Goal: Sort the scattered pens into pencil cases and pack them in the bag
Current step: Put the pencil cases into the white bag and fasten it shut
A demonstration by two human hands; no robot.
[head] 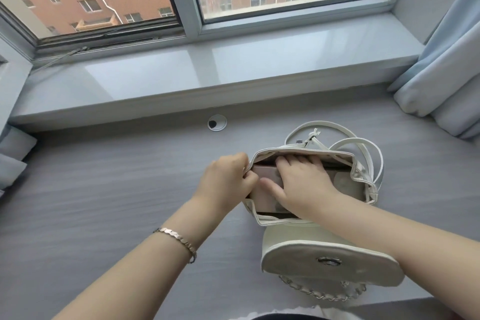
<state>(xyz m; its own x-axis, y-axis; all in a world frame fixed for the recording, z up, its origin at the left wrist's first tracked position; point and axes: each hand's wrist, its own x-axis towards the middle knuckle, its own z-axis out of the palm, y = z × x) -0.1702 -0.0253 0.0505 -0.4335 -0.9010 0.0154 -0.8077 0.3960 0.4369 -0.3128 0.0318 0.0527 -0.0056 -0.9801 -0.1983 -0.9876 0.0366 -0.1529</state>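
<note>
The cream leather bag (291, 239) at lower right has a pale pink case (262, 196) inside. The bench (104, 176) is streaky grey.

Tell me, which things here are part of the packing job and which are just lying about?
Job: cream bag, pink pencil case, left hand gripping the bag's rim, right hand holding the case.
Just there: desk, cable grommet, curtain, windowsill.
</note>
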